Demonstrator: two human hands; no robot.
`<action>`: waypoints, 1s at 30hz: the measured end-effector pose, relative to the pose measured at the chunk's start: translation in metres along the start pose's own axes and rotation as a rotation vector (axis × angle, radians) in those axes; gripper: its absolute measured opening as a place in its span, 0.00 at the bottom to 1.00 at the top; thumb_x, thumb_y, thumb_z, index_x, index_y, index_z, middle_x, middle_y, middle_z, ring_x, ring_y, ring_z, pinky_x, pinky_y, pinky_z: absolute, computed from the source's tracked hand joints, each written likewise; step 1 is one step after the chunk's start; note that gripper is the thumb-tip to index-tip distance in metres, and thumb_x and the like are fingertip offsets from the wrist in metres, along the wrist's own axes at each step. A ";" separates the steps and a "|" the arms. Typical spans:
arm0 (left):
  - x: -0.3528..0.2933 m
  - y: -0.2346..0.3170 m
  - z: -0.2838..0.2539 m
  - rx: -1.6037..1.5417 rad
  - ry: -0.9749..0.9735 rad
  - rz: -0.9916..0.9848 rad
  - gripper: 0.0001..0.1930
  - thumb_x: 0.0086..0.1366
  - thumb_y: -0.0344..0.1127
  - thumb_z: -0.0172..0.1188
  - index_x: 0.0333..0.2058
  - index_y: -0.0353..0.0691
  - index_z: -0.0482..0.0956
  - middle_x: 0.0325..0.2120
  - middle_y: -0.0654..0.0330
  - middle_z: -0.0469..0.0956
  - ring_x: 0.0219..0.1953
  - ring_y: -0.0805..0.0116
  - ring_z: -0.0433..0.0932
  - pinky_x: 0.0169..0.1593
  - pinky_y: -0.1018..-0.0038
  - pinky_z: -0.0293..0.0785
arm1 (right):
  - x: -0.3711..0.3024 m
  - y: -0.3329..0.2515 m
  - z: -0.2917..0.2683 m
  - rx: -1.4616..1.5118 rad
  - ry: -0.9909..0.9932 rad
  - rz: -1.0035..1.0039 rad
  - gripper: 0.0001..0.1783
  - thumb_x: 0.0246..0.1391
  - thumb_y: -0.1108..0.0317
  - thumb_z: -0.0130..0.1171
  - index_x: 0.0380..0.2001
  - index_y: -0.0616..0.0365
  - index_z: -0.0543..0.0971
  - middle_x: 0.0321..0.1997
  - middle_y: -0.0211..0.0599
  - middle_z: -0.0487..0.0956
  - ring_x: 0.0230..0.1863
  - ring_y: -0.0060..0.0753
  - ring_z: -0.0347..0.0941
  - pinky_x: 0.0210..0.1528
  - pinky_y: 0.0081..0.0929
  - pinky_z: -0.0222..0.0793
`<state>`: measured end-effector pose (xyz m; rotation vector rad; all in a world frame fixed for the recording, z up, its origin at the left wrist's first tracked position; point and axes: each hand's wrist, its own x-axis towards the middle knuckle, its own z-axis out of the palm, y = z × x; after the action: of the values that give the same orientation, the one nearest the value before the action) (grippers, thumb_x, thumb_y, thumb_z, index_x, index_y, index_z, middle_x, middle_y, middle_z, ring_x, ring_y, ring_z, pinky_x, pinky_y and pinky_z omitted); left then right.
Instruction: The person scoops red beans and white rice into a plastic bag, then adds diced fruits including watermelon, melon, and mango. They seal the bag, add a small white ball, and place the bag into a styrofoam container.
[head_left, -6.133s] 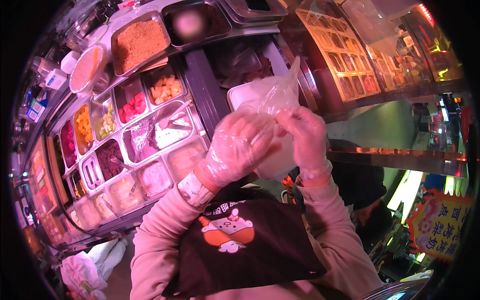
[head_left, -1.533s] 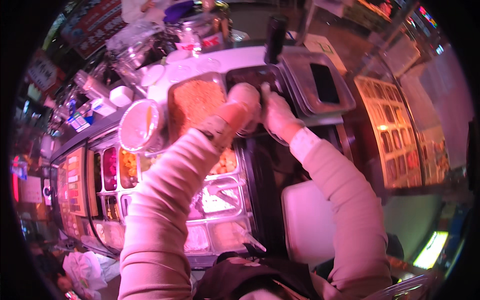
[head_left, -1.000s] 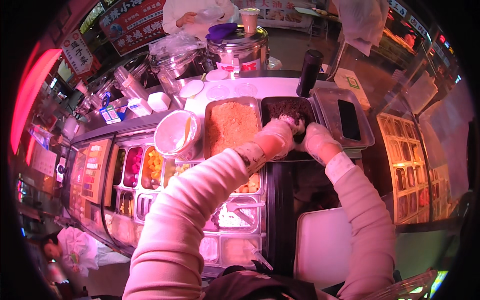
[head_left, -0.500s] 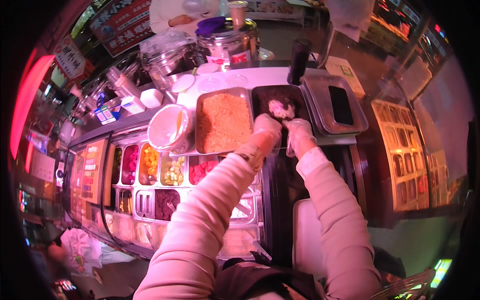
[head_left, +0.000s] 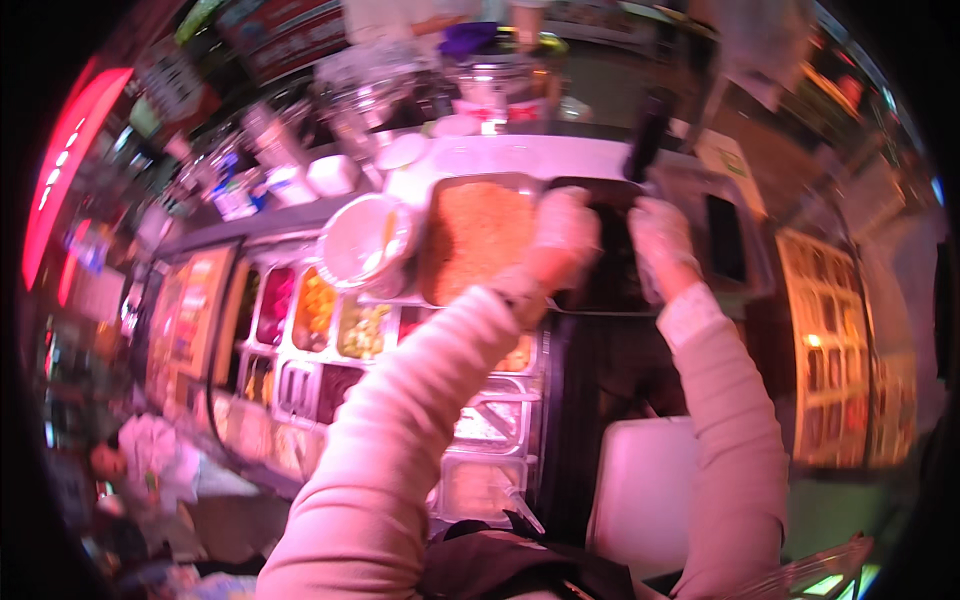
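Observation:
My left hand (head_left: 567, 238), in a clear plastic glove, is over the left side of a dark tray (head_left: 602, 305) of dark crumbs (head_left: 612, 250). Its fingers are curled in. On the tray's right side my right hand (head_left: 662, 240), gloved likewise, has its fingers bent inward. Motion blurs both hands, and whatever is in their fingers cannot be made out. The pale lump seen before among the crumbs does not show between them. A metal tray (head_left: 432, 245) of orange-tan crumbs (head_left: 482, 235) stands left of my left hand.
A plastic-lined tub (head_left: 365, 245) stands left of the trays. Nearer are metal pans of yellow cubes (head_left: 316, 305) and other toppings. A lidded container with a dark phone (head_left: 724, 238) lies right. A dark bottle (head_left: 650, 130) stands behind; a white board (head_left: 640, 490) is near my body.
My hands have moved apart and slightly farther away, from close together at the tray's near edge to its two sides. The pale lump has gone from sight. The whole view has shifted.

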<state>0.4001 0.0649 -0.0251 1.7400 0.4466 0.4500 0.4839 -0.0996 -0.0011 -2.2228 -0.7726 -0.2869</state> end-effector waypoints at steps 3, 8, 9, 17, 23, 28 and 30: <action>0.002 0.000 0.034 0.444 0.420 0.331 0.11 0.65 0.29 0.54 0.37 0.36 0.86 0.30 0.40 0.84 0.36 0.38 0.84 0.42 0.50 0.81 | 0.004 0.020 0.017 -0.110 0.124 -0.073 0.19 0.70 0.52 0.50 0.42 0.56 0.81 0.41 0.57 0.83 0.45 0.67 0.79 0.50 0.58 0.73; -0.002 0.004 0.061 0.404 0.403 0.062 0.17 0.74 0.43 0.50 0.34 0.36 0.78 0.31 0.38 0.82 0.39 0.36 0.82 0.44 0.45 0.78 | -0.004 0.047 0.070 0.132 0.039 0.191 0.33 0.72 0.39 0.48 0.63 0.56 0.76 0.65 0.51 0.76 0.66 0.56 0.71 0.67 0.41 0.67; 0.000 0.002 0.061 0.354 0.398 0.118 0.17 0.75 0.44 0.50 0.37 0.37 0.79 0.33 0.39 0.82 0.40 0.35 0.81 0.45 0.45 0.77 | -0.004 0.049 0.077 0.167 0.098 0.151 0.32 0.71 0.39 0.50 0.59 0.57 0.80 0.63 0.49 0.78 0.63 0.55 0.74 0.66 0.39 0.68; 0.017 -0.019 0.056 0.437 0.280 0.228 0.16 0.74 0.45 0.52 0.38 0.39 0.83 0.39 0.44 0.84 0.43 0.39 0.83 0.48 0.51 0.79 | -0.005 0.020 0.100 0.816 0.191 0.429 0.25 0.68 0.54 0.65 0.51 0.69 0.83 0.51 0.42 0.85 0.51 0.34 0.79 0.61 0.29 0.73; 0.035 -0.039 0.045 0.666 0.055 0.312 0.15 0.74 0.37 0.50 0.28 0.40 0.80 0.34 0.45 0.81 0.41 0.39 0.81 0.46 0.50 0.81 | -0.011 -0.015 0.061 0.889 0.016 0.470 0.26 0.68 0.50 0.61 0.54 0.63 0.83 0.53 0.45 0.86 0.53 0.35 0.79 0.59 0.32 0.72; 0.048 -0.012 0.010 0.465 -0.084 0.235 0.13 0.74 0.39 0.53 0.38 0.36 0.80 0.38 0.42 0.82 0.42 0.40 0.81 0.45 0.54 0.78 | 0.039 0.041 0.023 -0.110 -0.264 0.001 0.18 0.69 0.57 0.55 0.36 0.60 0.85 0.38 0.46 0.86 0.43 0.52 0.83 0.45 0.45 0.76; 0.058 0.008 0.019 1.211 -0.283 0.443 0.10 0.69 0.35 0.56 0.40 0.40 0.84 0.41 0.44 0.83 0.42 0.44 0.83 0.46 0.57 0.80 | 0.070 0.071 0.021 -0.626 -0.494 -0.302 0.16 0.66 0.61 0.49 0.36 0.56 0.84 0.42 0.48 0.85 0.48 0.56 0.82 0.49 0.47 0.78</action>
<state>0.4598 0.0777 -0.0172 3.0570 0.0862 0.2148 0.5818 -0.0914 -0.0281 -2.8075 -1.4488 -0.1286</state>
